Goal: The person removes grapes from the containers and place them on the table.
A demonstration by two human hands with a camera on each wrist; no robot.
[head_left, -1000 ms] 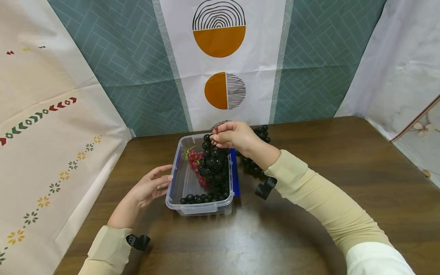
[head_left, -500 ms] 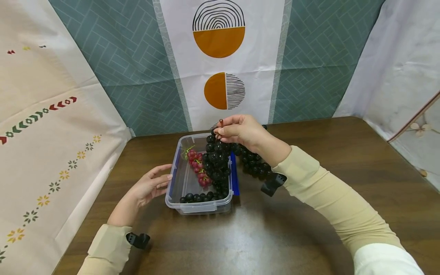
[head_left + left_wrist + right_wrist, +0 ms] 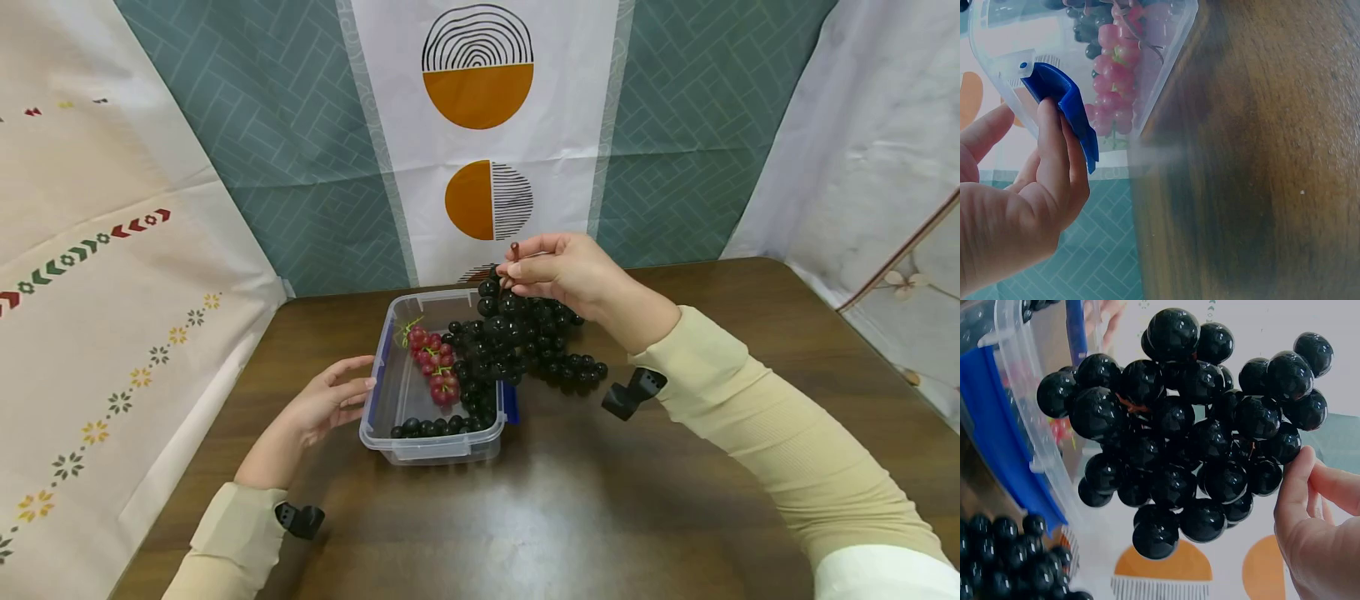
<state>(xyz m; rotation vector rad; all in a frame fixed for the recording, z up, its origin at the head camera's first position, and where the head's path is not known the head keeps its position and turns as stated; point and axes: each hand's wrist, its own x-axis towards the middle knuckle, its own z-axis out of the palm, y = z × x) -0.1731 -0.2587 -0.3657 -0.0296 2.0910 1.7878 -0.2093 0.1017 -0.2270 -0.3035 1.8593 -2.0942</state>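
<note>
My right hand [image 3: 581, 275] pinches the brown stem of a bunch of black grapes [image 3: 497, 333]. The bunch hangs over the right rim of a clear plastic container [image 3: 431, 452]; its round berries [image 3: 1172, 440] fill the middle of the right wrist view. My left hand [image 3: 326, 407] rests at the container's left side, fingers fairly straight. Up close in the left wrist view, those fingers touch a blue side latch [image 3: 1063, 94]. Inside lie a bunch of red grapes [image 3: 435, 367] with green stems and more black grapes [image 3: 431, 428] along the near and right walls.
Another bunch of black grapes [image 3: 577, 372] lies on the brown wooden table [image 3: 480, 533], just right of the container, partly behind the held one. A blue latch [image 3: 512, 404] sticks out on the container's right side. Patterned cloths [image 3: 300, 167] hang behind the table.
My right hand has moved right and slightly up, carrying the bunch of black grapes from above the container to over its right rim. The left hand stays at the container's left side.
</note>
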